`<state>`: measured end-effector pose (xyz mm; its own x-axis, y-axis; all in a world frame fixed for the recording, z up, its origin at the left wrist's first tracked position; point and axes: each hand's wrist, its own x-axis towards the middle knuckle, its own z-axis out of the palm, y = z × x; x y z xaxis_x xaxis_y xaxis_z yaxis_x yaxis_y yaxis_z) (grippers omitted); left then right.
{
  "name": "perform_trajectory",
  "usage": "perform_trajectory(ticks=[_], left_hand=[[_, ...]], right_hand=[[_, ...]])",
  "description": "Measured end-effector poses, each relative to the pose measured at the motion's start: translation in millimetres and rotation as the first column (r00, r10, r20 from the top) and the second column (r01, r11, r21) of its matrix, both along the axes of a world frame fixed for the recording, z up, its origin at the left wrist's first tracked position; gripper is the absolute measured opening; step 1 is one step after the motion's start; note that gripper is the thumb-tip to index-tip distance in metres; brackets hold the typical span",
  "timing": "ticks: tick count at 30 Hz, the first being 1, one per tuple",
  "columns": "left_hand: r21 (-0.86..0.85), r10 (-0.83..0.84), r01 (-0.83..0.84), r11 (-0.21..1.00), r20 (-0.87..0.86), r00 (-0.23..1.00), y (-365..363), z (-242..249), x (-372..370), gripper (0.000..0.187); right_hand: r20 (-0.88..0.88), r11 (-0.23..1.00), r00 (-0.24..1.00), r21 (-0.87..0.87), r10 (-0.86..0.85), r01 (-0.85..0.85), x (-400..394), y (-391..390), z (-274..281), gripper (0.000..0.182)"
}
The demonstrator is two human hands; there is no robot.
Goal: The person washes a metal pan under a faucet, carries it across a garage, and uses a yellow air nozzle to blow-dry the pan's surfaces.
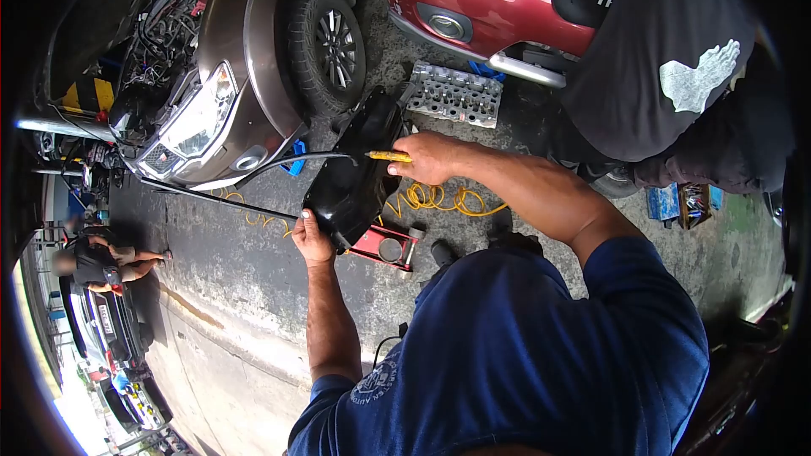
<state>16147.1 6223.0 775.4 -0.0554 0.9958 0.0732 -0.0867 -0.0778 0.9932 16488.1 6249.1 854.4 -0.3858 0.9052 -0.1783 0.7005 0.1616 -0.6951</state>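
Observation:
A glossy black pan-like part [342, 203] stretches before me, below the wheel of the brown vehicle. My left hand [313, 238] is closed on its near lower edge, thumb uppermost. Closed around a slim yellow tool [388, 155], my right hand [428, 159] is over the part's right side. The tool's tip points left, toward a thin dark curved strip [296, 157] that crosses above the part. Behind the part, a metal cylinder head [456, 95] lies on the floor.
A red floor jack [384, 247] and a coiled yellow air hose [435, 199] lie beneath. The brown vehicle [228, 110] has its engine bay exposed; a red vehicle [507, 13] stands beyond. A person in a dark shirt [659, 59] bends at right, near a toolbox [694, 204]. Another person [97, 257] sits far left.

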Motion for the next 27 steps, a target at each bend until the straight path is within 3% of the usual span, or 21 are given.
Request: perform_trajectory(ticks=[3,4,6,8,12,16,22,26,27], left_hand=[[0.005,-0.009,0.009,1.0,0.014,1.0,0,0,-2,0.048],[0.001,-0.002,0.002,1.0,0.032,0.999,-1,1,-1,0.048],[-0.018,0.013,-0.012,1.0,0.065,0.998,0,2,-2,0.051],[-0.049,0.029,-0.024,0.999,0.099,0.995,1,0,-4,0.057],[-0.054,0.013,-0.005,0.999,0.144,0.99,1,2,-6,0.057],[-0.064,0.04,-0.026,0.998,0.239,0.97,3,16,12,0.053],[-0.23,0.086,-0.025,0.973,0.257,0.963,27,25,27,0.06],[-0.244,0.066,-0.027,0.969,0.155,0.986,39,36,44,0.058],[-0.252,0.075,-0.031,0.967,0.166,0.983,40,41,49,0.058]], right_hand=[[0.041,0.954,0.953,0.022,-0.301,0.3,24,34,-16,0.051],[0.033,0.951,0.951,0.003,-0.308,0.308,30,39,-26,0.051],[0.031,0.994,0.994,0.044,-0.106,0.105,18,13,-16,0.05],[0.029,0.993,0.993,-0.023,0.113,-0.112,9,-10,0,0.048],[0.049,0.947,0.946,0.053,-0.321,0.318,25,21,-18,0.045],[-0.068,0.995,0.992,0.019,0.102,-0.101,-6,-27,-7,0.04],[-0.108,0.991,0.986,0.043,0.13,-0.126,-35,-37,10,0.036],[-0.142,0.991,0.983,0.089,0.116,-0.104,-45,-31,50,0.035],[-0.084,0.981,0.979,0.066,0.185,-0.18,-45,-34,49,0.036]])
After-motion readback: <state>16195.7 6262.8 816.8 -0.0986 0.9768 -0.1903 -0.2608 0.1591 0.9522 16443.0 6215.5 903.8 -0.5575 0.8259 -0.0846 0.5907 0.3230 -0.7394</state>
